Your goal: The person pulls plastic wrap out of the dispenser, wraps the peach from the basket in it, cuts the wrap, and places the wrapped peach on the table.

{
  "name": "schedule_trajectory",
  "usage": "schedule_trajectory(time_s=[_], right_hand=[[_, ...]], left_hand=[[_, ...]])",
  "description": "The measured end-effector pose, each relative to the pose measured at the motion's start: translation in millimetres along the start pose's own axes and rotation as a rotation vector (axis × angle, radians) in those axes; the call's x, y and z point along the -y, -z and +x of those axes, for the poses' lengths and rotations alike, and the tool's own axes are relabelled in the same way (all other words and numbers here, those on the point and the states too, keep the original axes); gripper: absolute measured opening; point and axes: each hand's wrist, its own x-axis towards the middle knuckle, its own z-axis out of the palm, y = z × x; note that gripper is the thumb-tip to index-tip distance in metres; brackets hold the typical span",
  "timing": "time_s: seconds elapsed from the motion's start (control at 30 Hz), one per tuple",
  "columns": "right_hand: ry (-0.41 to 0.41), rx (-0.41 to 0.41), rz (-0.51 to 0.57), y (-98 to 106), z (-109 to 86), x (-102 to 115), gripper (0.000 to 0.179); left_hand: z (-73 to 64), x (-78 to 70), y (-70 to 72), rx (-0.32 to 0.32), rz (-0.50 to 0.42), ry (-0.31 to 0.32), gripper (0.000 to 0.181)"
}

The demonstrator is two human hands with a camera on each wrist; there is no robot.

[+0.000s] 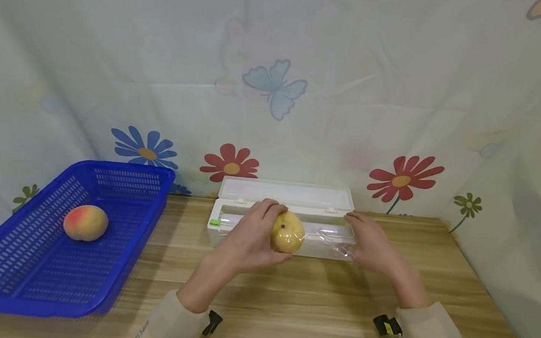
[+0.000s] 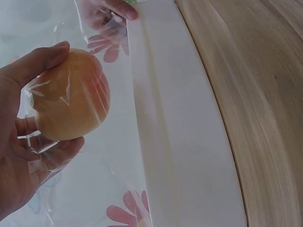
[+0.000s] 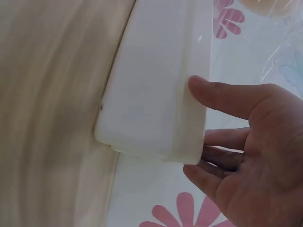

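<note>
My left hand (image 1: 252,237) grips a peach (image 1: 289,233), thumb on one side and fingers on the other, above the front of a white cling film dispenser (image 1: 311,250). Clear cling film (image 2: 102,90) lies over the peach and my left fingers, wrinkled and shiny. The film stretches from the peach toward the dispenser's right part. At that right end, my right hand (image 1: 375,246) holds the box, its thumb (image 3: 222,94) on the front wall and fingers behind the corner. Hinged up at the back is the dispenser's lid (image 1: 287,193); a film roll shows inside.
To the left stands a blue plastic basket (image 1: 118,279) with another peach (image 1: 85,222) in it. A small green slider (image 1: 215,222) sits at the dispenser's left end. Behind the wooden table (image 1: 296,311) hangs a flower-printed cloth (image 1: 180,91).
</note>
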Motion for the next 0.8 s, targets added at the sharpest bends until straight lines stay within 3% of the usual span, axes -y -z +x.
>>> schedule_trajectory(time_s=[0.33, 0.8], right_hand=[[-0.019, 0.105, -0.049, 11, 12.1, -7, 0.076], [0.014, 0.103, -0.026, 9, 11.8, -9, 0.072]], left_hand=[[0.8, -0.1, -2.8, 0.017, -0.001, 0.002, 0.088], [-0.4, 0.2, -5.9, 0.020, -0.063, 0.012, 0.084]])
